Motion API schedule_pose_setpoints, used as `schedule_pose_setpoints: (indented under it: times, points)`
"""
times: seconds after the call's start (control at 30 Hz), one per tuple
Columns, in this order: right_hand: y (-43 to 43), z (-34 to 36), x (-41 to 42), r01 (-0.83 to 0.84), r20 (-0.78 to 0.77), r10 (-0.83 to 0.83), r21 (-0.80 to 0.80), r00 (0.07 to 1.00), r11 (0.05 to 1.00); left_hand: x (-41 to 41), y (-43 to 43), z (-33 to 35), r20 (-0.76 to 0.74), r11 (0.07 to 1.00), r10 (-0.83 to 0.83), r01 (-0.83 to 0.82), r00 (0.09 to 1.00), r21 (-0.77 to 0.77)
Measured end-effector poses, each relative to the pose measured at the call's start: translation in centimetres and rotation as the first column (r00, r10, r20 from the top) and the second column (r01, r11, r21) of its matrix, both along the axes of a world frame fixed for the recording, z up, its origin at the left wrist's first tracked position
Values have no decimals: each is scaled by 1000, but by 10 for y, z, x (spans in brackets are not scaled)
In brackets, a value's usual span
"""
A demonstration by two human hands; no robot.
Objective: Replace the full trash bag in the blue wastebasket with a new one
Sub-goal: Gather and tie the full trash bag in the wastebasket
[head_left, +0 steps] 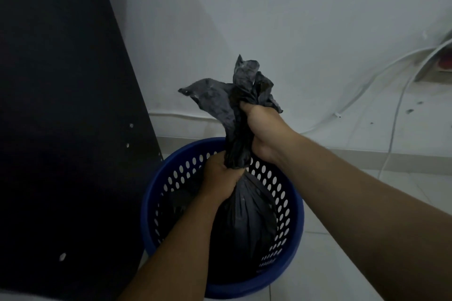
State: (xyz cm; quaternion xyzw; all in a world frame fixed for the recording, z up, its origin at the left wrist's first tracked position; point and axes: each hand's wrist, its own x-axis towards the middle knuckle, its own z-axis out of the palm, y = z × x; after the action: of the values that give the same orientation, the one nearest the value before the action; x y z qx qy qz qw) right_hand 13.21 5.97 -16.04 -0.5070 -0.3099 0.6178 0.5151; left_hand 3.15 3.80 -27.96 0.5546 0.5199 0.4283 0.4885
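My left hand (221,175) is clenched around the twisted neck of the black trash bag (247,217), and my right hand (263,129) is fisted on the same neck higher up, loose plastic flaring above it. The bag's full body hangs inside the blue wastebasket (297,212) — apart from the perforated wall on the right. A dark panel (61,105) stands just beside the basket's left rim — white wall (293,19) and tiled floor (342,264) lie open to the right.
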Motion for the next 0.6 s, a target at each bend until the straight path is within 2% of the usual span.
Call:
schedule_pose_setpoints:
  times: [0.1,0.17,0.3,0.4,0.5,0.57,0.6]
  points:
    - [3,6,-7,31,98,-30,-3,995,1000,1,1,9,-88,997,-76,77,993,5]
    - [4,10,-9,-10,178,4,33,984,999,1,1,12,-155,993,-112,115,982,8]
    - [-9,13,-9,-283,338,232,109,912,953,4,5,7,-122,999,21,-17,992,35]
    - [-22,5,3,-395,386,328,105,862,913,9,7,15,-99,999,31,-27,995,44]
    - [-32,-14,15,-308,306,262,112,915,945,10,5,18,-21,998,56,-55,998,35]
    - [-39,-34,18,-233,242,227,-3,944,973,9,5,24,42,997,82,-82,996,11]
    - [-45,-46,19,-266,303,274,-66,913,962,9,6,25,88,996,87,-85,992,-19]
